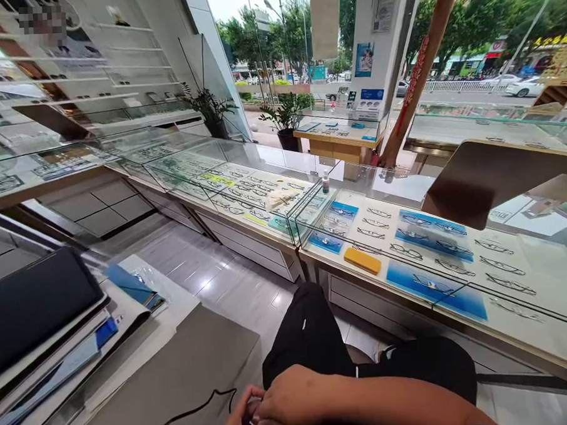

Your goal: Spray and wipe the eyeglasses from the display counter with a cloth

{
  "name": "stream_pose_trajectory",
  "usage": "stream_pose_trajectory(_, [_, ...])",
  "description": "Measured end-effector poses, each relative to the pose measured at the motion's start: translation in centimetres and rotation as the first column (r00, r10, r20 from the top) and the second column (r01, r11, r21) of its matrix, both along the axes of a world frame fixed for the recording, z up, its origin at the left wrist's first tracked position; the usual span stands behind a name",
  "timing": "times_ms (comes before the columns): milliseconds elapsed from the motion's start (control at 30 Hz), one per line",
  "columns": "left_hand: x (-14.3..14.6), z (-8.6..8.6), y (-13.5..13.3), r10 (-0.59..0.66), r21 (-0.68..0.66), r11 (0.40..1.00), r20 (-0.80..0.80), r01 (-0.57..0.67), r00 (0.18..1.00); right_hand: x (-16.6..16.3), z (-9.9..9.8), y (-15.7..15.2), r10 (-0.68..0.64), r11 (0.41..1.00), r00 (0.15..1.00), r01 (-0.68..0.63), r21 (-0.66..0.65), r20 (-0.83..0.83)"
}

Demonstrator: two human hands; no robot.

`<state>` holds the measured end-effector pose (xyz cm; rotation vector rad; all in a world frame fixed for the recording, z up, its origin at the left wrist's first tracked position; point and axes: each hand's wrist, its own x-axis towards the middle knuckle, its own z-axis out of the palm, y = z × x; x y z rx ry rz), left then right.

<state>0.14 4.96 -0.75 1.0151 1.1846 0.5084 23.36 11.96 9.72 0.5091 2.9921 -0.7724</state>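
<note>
Left hand (239, 420): you held a dark item (249, 419).
Right hand (291, 399): lay against it, grip unclear.
Handling: likely light, stiff; edges suited.

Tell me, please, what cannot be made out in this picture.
Whatever lies between the left hand and right hand: head view, mostly covered by the hands themselves.
Cord: head view, one end cut off by the bottom edge.
Black slab: head view, cut off by the left edge.
Bottle: head view, its print too small to read.
</note>
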Motion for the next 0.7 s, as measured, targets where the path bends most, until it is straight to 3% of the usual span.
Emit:
stream_pose_trajectory(133, [0.9,-1.4,2.1,0.184,-0.025,0.983,0.055,-0.183,0.981,0.1,-0.5,3.6,-0.177,0.984,0.984,0.177,-0.028,0.028])
stream_pose_trajectory(233, [1.9,-1.8,4.1,0.21,0.005,0.978,0.009,-0.21,0.978,0.5,-0.4,6.0,-0.277,0.959,0.951,0.283,-0.03,0.138])
stream_pose_trajectory(333, [2.5,-1.7,6.8,0.117,0.052,0.992,-0.117,-0.112,0.986,1.3,-0.2,6.9,-0.323,0.939,0.915,0.343,-0.042,0.241])
stream_pose_trajectory(433, [3.6,-1.5,9.5,0.009,0.152,0.988,-0.265,0.033,0.964,2.2,0.1,6.4,-0.349,0.928,0.928,0.362,-0.094,0.128])
stream_pose_trajectory(567, [7.2,-1.5,12.6,0.0,0.42,0.893,-0.352,0.158,0.936,3.1,0.6,5.3,-0.405,0.911,0.914,0.4,-0.104,-0.035])
stream_pose_trajectory(700, [9.0,-2.6,14.5,-0.07,0.381,0.891,-0.419,0.245,0.905,3.8,0.3,5.5,-0.429,0.9,0.903,0.428,-0.088,0.01])
